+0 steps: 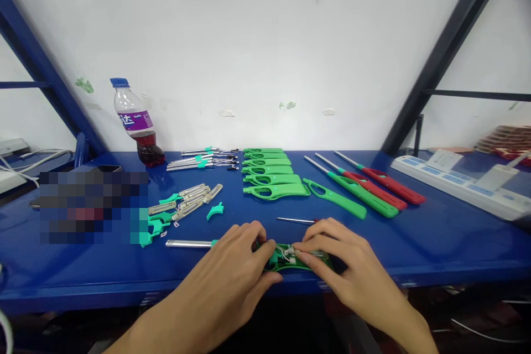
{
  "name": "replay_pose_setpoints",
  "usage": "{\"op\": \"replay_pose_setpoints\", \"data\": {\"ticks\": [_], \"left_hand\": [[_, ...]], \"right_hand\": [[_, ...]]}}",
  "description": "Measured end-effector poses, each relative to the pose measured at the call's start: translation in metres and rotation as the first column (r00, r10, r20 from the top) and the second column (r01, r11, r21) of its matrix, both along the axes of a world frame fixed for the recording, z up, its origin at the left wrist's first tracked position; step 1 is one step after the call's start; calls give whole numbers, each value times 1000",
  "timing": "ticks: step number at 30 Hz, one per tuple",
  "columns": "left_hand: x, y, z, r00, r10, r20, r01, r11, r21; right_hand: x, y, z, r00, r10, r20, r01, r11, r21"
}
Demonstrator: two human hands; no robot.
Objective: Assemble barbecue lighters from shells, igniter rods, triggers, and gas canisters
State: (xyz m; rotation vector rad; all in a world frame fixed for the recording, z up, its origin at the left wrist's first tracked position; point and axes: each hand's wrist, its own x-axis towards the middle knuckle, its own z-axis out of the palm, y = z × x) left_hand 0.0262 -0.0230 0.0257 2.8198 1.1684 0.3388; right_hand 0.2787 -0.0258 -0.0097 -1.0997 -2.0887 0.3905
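Note:
A green lighter half-shell (286, 261) with a metal tube (188, 243) sticking out to its left lies near the front edge of the blue table (435, 232). My left hand (238, 263) pinches its left part with bent fingers. From the other side my right hand (332, 254) pinches small white wires and a metal piece inside the shell. A thin metal rod (295, 220) lies just behind my hands.
Behind my hands lie a row of green handle shells (269, 172), assembled green and red lighters (365, 185), metal tubes (203, 159) and small teal parts (182, 204). A drink bottle (136, 121) stands at back left. At the right lies a white power strip (460, 185).

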Motion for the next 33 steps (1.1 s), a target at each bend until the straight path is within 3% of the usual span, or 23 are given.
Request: {"op": "replay_pose_setpoints", "data": {"ticks": [8, 16, 26, 33], "left_hand": [[-3, 3, -12, 991, 19, 131, -23, 999, 31], [-2, 3, -3, 989, 10, 148, 1, 997, -73], [1, -1, -3, 994, 7, 108, -3, 999, -37], [6, 1, 3, 999, -29, -45, 28, 999, -15]], "right_hand": [[1, -1, 0, 1000, 14, 1, -14, 1000, -15], [-1, 0, 3, 1000, 7, 26, -6, 1000, -24], [1, 0, 3, 1000, -5, 0, 5, 996, -91], [0, 0, 3, 1000, -17, 8, 18, 991, -134]]}}
